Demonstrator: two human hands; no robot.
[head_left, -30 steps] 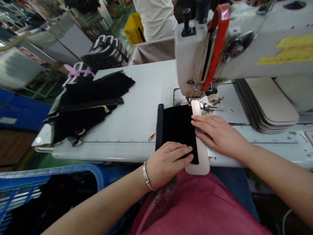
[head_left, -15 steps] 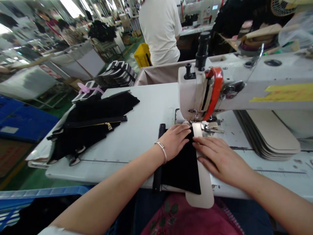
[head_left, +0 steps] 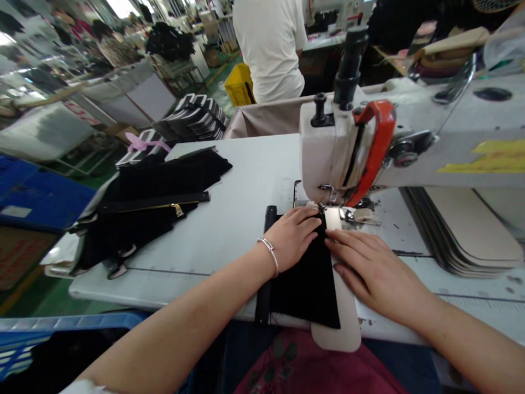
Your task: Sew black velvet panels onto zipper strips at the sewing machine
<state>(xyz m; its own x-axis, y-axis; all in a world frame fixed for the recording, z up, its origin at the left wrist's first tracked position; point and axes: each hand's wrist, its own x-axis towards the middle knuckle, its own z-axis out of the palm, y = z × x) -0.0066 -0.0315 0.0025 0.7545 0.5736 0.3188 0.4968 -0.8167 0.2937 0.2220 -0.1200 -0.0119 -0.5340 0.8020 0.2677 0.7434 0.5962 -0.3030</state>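
A black fabric panel (head_left: 305,293) with a black zipper strip (head_left: 264,279) along its left edge lies on a beige stiff piece (head_left: 340,323), both running under the presser foot (head_left: 342,214) of a white sewing machine (head_left: 410,142). My left hand (head_left: 293,238) lies flat on the black fabric just before the foot, fingers stretched out. My right hand (head_left: 375,273) rests flat on the beige piece and the fabric's right edge, fingers extended toward the needle.
A heap of black zippered pieces (head_left: 151,202) lies on the white table (head_left: 241,197) at left. Stacked beige pieces (head_left: 463,230) sit at right under the machine arm. A blue crate (head_left: 49,334) stands below left. A person in a white shirt (head_left: 268,44) works behind.
My left hand slid from the near end of the black fabric up to the presser foot. My right hand stayed flat beside it. The head camera tilted up, showing more of the room.
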